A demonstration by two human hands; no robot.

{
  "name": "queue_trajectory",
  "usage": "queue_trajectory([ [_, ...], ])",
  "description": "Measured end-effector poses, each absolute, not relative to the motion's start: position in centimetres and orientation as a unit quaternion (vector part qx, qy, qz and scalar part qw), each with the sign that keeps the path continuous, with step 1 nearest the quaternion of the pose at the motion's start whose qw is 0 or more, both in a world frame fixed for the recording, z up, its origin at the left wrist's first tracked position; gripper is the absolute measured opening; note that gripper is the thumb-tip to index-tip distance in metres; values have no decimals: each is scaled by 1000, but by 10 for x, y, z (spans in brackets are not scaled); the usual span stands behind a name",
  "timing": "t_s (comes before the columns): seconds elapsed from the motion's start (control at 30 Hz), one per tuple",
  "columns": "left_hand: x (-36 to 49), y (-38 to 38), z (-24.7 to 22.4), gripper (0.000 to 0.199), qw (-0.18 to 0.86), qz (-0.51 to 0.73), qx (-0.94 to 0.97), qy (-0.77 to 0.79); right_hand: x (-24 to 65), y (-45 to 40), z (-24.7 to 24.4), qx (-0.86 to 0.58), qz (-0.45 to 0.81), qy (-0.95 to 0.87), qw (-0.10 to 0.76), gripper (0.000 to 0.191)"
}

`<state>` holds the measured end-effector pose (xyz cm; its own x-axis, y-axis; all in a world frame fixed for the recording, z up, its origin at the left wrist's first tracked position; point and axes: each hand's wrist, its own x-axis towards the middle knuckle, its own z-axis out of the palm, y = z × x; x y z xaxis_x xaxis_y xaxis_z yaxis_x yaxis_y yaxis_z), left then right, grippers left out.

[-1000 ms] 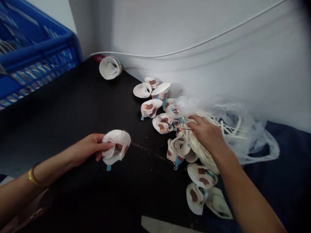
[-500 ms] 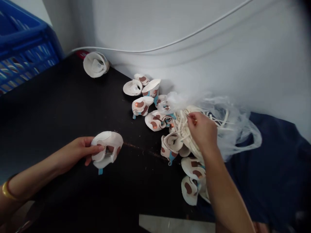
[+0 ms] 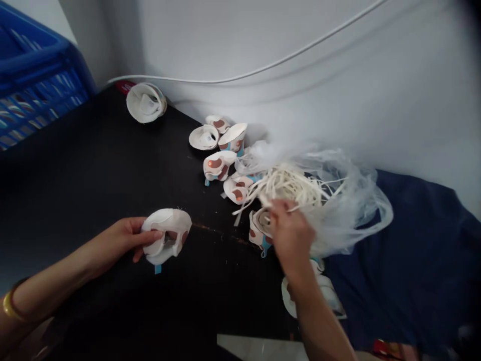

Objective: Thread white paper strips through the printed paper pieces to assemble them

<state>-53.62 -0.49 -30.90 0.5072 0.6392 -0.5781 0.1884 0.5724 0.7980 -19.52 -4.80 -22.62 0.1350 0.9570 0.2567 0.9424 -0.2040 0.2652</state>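
Note:
My left hand [image 3: 130, 238] is closed on the edge of a small shoe upper [image 3: 176, 220], white with brown patches and a blue tab at its lower end. The thumb lies over it beside the opening. On the right, my right hand [image 3: 293, 233] is pinched at the near edge of a tangled bundle of cream laces [image 3: 293, 185], with a lace at its slightly blurred fingertips. The bundle lies in a crumpled clear plastic bag [image 3: 353, 215]. Close to the right hand sits another shoe upper [image 3: 257, 235], partly covered by it.
Several similar shoe uppers [image 3: 220, 165] stand along the black table [image 3: 112, 165]. A nested stack of uppers [image 3: 145, 105] is at the back left, near a blue basket [image 3: 41, 75]. Dark blue cloth [image 3: 409, 250] lies at right. A white cable [image 3: 244, 77] runs along the wall.
My right hand has moved toward me and slightly left, drawing at the laces; some ends now spill left over the uppers. My left hand still holds its upper, almost unmoved.

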Motion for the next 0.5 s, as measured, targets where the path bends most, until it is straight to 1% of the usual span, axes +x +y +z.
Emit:
queue_trajectory([
  [0.07, -536, -4, -309, 36, 748, 150, 444, 470, -208, -69, -253, 745, 97, 657, 60, 27],
  [0.13, -535, -4, -308, 36, 749, 152, 447, 466, -215, -80, -269, 734, 6, 675, 73, 36],
  [0.2, -534, -3, -308, 37, 750, 155, 445, 464, -217, -87, -268, 705, -71, 705, 46, 54],
  [0.23, -533, -4, -308, 36, 749, 158, 444, 466, -216, -90, -262, 684, -100, 722, 26, 59],
  [0.27, -533, -4, -308, 36, 748, 161, 442, 468, -215, -94, -253, 667, -120, 736, 8, 59],
  [0.3, -533, -4, -308, 36, 747, 164, 441, 469, -214, -97, -243, 656, -130, 743, -7, 54],
  [0.37, -534, -5, -309, 35, 747, 170, 439, 470, -214, -103, -224, 658, -133, 740, -43, 36],
  [0.43, -535, -5, -308, 33, 750, 172, 437, 466, -220, -103, -213, 663, -140, 728, -99, 21],
  [0.5, -536, -5, -307, 33, 752, 174, 437, 462, -231, -95, -217, 657, -146, 722, -162, 16],
])
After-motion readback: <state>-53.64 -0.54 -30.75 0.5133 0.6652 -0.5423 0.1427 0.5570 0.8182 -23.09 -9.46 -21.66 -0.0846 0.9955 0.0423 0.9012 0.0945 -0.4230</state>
